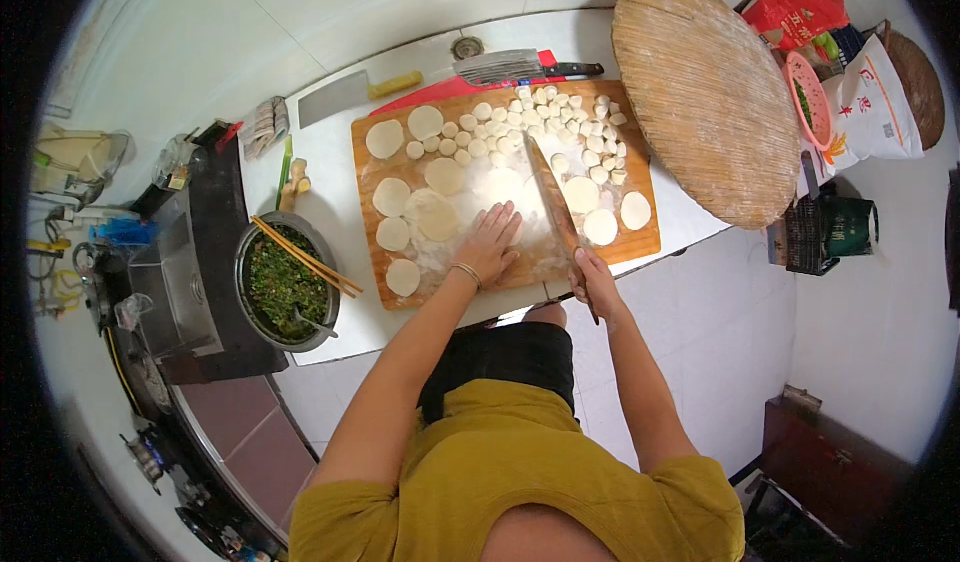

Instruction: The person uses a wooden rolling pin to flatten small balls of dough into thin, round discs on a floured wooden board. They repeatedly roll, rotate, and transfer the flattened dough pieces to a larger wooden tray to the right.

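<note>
Rolling pin: one, wooden, long and tapered, slanting over the right part of the cutting board; far tip among the dough pieces, near end jutting past the board's near edge. Right hand: closed around the pin near its lower end, so that most of the pin's length lies beyond the fingers, toward the far side. Left hand: open, palm down, fingers extended and thumb apart, gripping nothing; laid on the floured middle of the board, just left of the pin and not touching it. A pale dough round sits at the left fingertips; whether it continues under the fingers is hard to tell, flour and dough being much the same white. Dough pieces: many, small, clustered along the far right of the board. Flattened rounds: several on the left, including a large one just beside the left hand; three on the right, beyond the pin. Cleaver: one, yellow handle, on the counter behind the board. Bowl: one, with chopped green filling and chopsticks, left of the board. Round woven tray: one, right of the board.
</note>
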`<state>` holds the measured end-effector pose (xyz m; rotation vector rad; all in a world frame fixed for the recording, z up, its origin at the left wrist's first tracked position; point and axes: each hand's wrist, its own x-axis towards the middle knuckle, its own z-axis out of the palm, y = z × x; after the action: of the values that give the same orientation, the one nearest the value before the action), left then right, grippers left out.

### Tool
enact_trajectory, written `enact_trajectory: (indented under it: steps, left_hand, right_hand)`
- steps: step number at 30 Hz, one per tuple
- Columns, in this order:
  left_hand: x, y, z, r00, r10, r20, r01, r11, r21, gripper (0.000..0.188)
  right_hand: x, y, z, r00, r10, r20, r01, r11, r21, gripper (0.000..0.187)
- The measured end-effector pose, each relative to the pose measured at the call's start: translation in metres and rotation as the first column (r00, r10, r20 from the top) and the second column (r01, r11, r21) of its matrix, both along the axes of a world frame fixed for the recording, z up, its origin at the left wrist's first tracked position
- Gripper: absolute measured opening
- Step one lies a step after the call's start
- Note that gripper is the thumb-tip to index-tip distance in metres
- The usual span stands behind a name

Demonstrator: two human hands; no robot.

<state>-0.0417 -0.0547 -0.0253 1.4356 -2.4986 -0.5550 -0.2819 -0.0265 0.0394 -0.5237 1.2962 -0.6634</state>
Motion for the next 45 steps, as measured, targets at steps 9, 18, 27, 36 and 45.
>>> enact_trajectory:
  steps: [9, 18, 27, 36, 45]
  left_hand:
    - [-0.032, 0.054, 0.002, 0.913, 0.404, -0.054, -0.395, 0.91, 0.129, 0.085]
    - [0.058, 0.059, 0.015, 0.919, 0.38, 0.106, -0.389, 0.917, 0.092, 0.076]
    - [0.065, 0.051, 0.008, 0.935, 0.334, 0.119, -0.335, 0.942, -0.012, 0.074]
    - [0.055, -0.005, 0.012, 0.82, 0.529, 0.219, -0.547, 0.837, 0.026, 0.075]
    - [0.048, 0.083, 0.026, 0.791, 0.611, -0.01, -0.609, 0.786, -0.107, 0.075]
  right_hand:
    - [-0.014, 0.004, -0.031, 0.635, 0.072, -0.769, -0.539, 0.755, -0.374, 0.024]
    - [0.019, -0.014, -0.031, 0.242, 0.047, -0.969, -0.932, 0.29, -0.219, 0.042]
    - [0.037, -0.014, -0.032, 0.056, -0.215, -0.975, -0.893, 0.425, -0.146, 0.074]
    - [0.059, -0.064, -0.039, -0.026, -0.218, -0.975, -0.877, 0.473, -0.082, 0.075]
    - [0.015, 0.001, -0.043, 0.34, 0.02, -0.94, -0.882, 0.355, -0.312, 0.042]
